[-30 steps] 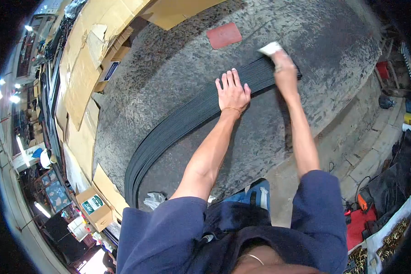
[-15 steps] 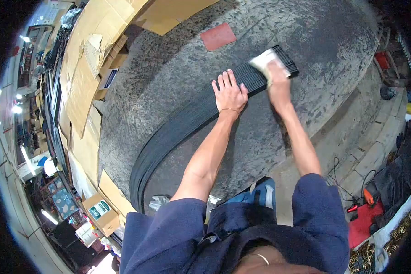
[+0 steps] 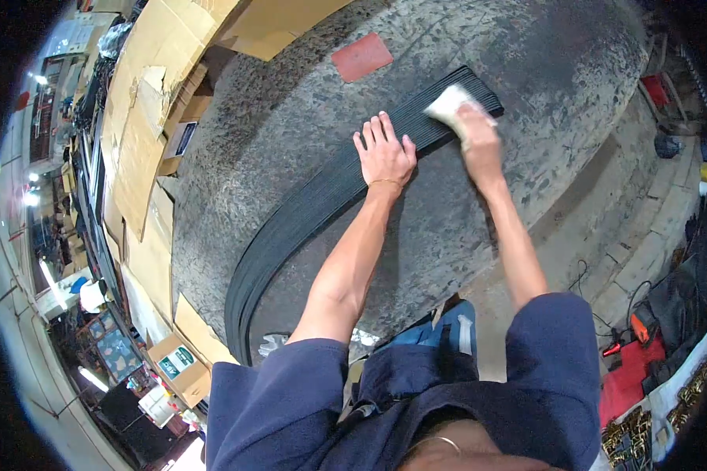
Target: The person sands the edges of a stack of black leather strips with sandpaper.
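Observation:
Long thin black strips (image 3: 298, 208) lie side by side in a curved bundle on a worn grey surface (image 3: 416, 228). My left hand (image 3: 386, 157) rests flat on the bundle with its fingers spread. Near the strips' upper right end, my right hand (image 3: 478, 140) grips a whitish cloth (image 3: 451, 104), which is slightly blurred and touches or hangs just over the edge of the bundle. The strips' end shows bare beyond the cloth.
A red rectangular piece (image 3: 361, 56) lies beyond the strips. Cardboard (image 3: 153, 94) lines the left side, with an open box (image 3: 182, 369) lower down. Crumpled clear plastic (image 3: 272, 344) sits by the near edge. Red cloth (image 3: 632, 381) and cables are at the lower right.
The cloth in my right hand has shifted slightly toward the near edge of the strips, baring more of their end. My left hand stays on the bundle. The view has shifted a little.

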Motion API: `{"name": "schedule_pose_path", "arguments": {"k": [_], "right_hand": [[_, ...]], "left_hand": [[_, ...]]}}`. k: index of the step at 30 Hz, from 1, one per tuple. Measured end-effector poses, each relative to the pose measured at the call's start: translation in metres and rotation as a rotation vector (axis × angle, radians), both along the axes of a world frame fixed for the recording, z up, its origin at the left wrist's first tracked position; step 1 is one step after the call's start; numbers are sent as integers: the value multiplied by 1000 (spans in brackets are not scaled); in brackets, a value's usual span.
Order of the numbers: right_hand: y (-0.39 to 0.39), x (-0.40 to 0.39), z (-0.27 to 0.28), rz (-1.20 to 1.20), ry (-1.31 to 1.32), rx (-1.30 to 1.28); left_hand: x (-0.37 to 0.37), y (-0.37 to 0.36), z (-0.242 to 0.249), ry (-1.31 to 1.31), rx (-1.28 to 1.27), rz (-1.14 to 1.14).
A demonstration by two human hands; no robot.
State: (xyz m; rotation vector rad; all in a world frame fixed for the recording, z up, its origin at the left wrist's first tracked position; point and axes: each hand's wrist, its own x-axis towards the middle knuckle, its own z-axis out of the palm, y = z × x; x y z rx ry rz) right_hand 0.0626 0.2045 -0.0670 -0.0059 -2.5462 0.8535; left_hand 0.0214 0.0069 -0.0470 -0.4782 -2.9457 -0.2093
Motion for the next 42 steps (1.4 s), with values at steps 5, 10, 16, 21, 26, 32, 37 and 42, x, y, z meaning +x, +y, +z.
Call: {"name": "schedule_pose_path", "arguments": {"k": [5, 10, 16, 21, 26, 32, 37, 42], "right_hand": [[-21, 3, -12, 251, 31, 123], [-6, 2, -5, -40, 63, 103], [7, 0, 5, -33, 17, 167], [5, -8, 9, -159, 80, 116], [-10, 1, -8, 170, 74, 134], [-45, 17, 4, 183, 103, 122], [-57, 6, -2, -118, 124, 18], [-48, 9, -6, -59, 90, 26]], "left_hand": [[-4, -5, -1, 16, -29, -1], [-3, -7, -1, 22, -21, -1], [-3, -3, 2, 8, -7, 0], [-3, -4, 0, 24, -19, -3], [-4, -4, 0, 61, -11, -13], [-4, -5, -4, 93, 19, -21], [-10, -24, 6, 71, 102, -94], [13, -136, -3, 162, -43, 162]]}}
